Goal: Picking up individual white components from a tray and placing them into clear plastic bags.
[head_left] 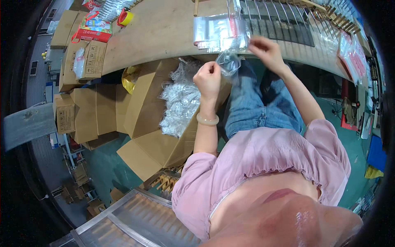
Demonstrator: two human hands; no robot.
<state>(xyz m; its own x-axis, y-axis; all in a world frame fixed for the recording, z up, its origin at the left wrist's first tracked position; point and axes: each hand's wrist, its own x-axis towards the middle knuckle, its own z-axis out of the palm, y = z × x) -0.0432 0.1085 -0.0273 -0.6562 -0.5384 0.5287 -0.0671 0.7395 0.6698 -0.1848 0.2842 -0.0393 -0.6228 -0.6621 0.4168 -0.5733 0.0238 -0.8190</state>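
My left hand (207, 80) is closed in front of the table edge, its fingers pinched on a clear plastic bag (229, 62). The bag hangs crumpled over my lap, and motion smears its outline. To its right, my right hand (267, 53) is raised at the table edge, its fingertips blurred beside the bag. Whether those fingers grip anything cannot be made out. Just beyond both hands, a stack of flat clear plastic bags (205, 31) lies on the table.
Left of my lap, an open cardboard box (144, 99) holds many clear plastic packets (179, 105). Thin metal rods (284, 12) lie across the far right of the wooden table (160, 29). Yellow tape (126, 18) and a red carton (95, 29) sit at its left.
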